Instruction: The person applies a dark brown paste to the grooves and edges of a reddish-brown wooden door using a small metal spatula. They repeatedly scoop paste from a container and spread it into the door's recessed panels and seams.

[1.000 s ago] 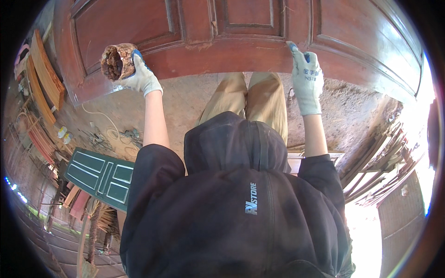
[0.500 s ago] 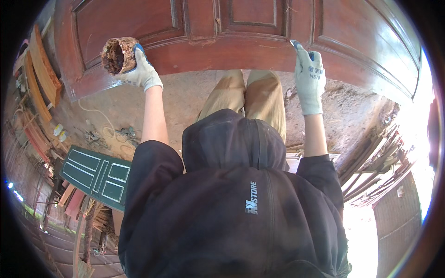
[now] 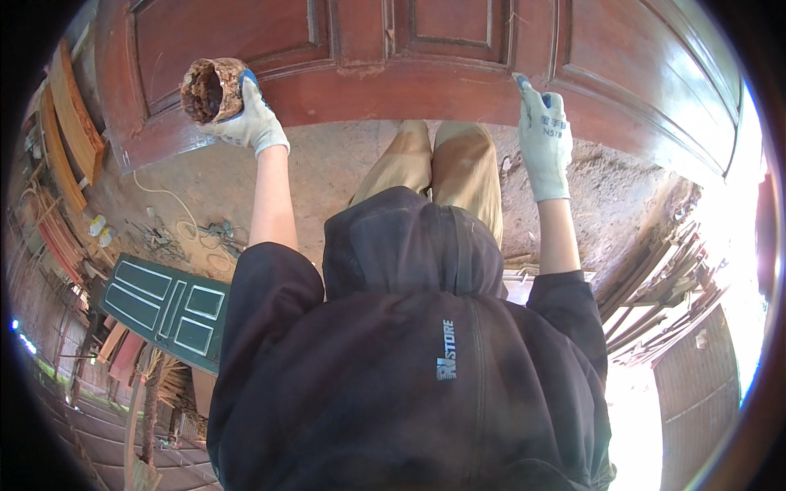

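My left hand (image 3: 248, 120), in a white glove with blue fingertips, is closed around the side of a round open pot (image 3: 232, 85) crusted with brown and reddish flakes. Its dark mouth faces left, above the near left part of a reddish-brown panelled door (image 3: 458, 88). My right hand (image 3: 544, 139), in a matching glove, is closed over the door's near edge at the right, its index finger pointing forward. Something small may be in those fingers, but I cannot make it out. Pale scratches mark the wood near that fingertip.
A dark green panelled door (image 3: 168, 307) lies at the left. Cut planks (image 3: 78, 114) lean behind it, and a pale cable (image 3: 187, 209) loops over the dirt floor (image 3: 327, 164). More wood strips (image 3: 655, 286) are stacked at the right.
My left hand and the pot have moved very slightly. My right hand stays almost in place by the door's near edge.
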Motion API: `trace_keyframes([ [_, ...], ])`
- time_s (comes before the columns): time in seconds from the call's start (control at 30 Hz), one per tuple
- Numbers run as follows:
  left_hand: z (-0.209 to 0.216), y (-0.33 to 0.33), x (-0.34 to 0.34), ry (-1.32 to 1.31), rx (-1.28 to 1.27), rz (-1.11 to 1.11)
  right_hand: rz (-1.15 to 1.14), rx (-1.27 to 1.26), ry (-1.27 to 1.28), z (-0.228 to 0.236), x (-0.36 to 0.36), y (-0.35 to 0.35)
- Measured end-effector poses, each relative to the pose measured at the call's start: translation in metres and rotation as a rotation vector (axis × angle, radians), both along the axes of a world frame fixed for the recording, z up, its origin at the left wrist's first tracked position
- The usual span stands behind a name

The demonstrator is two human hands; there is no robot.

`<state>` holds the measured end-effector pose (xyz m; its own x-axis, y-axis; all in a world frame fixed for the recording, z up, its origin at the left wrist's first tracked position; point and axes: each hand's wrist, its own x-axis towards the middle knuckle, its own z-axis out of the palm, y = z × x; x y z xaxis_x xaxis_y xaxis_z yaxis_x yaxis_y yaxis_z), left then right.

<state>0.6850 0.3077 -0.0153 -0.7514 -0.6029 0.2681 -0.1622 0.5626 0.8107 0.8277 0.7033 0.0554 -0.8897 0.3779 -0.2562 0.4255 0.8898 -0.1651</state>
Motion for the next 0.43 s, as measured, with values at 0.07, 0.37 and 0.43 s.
trace_keyframes([
  [0.07, 0.000, -0.001, -0.001, 0.061, 0.062, -0.032, -0.022, -0.073, -0.002, 0.007, 0.002, 0.001],
  [0.37, -0.001, 0.000, -0.002, 0.080, 0.187, -0.065, 0.009, 0.029, -0.092, 0.016, -0.004, -0.020],
  [0.43, 0.008, 0.006, 0.000, 0.052, 0.155, -0.057, 0.021, 0.003, -0.076, 0.016, -0.008, -0.013],
])
